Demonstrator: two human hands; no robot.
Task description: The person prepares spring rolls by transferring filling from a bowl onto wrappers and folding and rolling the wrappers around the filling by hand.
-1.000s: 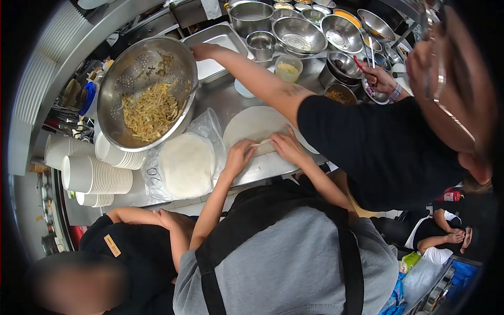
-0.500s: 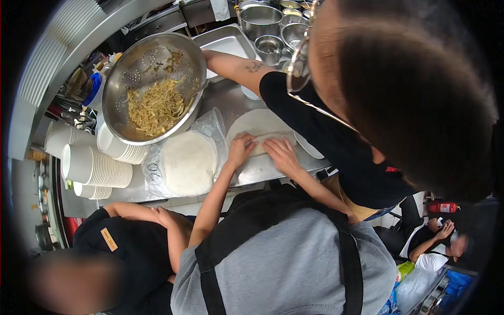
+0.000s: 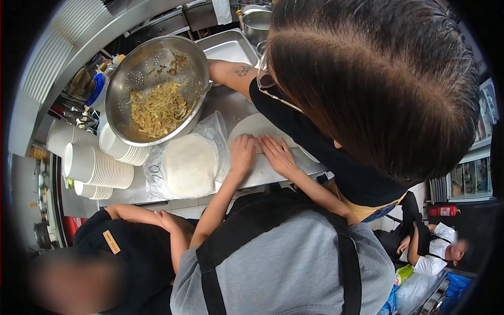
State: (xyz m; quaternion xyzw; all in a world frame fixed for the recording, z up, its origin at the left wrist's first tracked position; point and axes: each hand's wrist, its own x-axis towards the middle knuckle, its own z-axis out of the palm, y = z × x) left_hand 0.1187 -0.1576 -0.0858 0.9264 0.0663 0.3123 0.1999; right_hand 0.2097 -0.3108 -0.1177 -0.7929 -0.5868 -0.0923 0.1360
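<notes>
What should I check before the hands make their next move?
1. Both hands on the sheet: ok, the left hand and right hand are on its near part.
2. Sheet on the counter: ok.
3. Fold neat and closed: cannot tell, the fingers cover too much.
4. Whole sheet in view: not ok, a co-worker's sleeve hides some of its far side.
5. Other sheets close by: ok, on the plastic beside the left hand.
6. Food in the big bowl: ok.

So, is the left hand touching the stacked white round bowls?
No, the left hand lies on the thin, pale, round dough sheet.
</notes>
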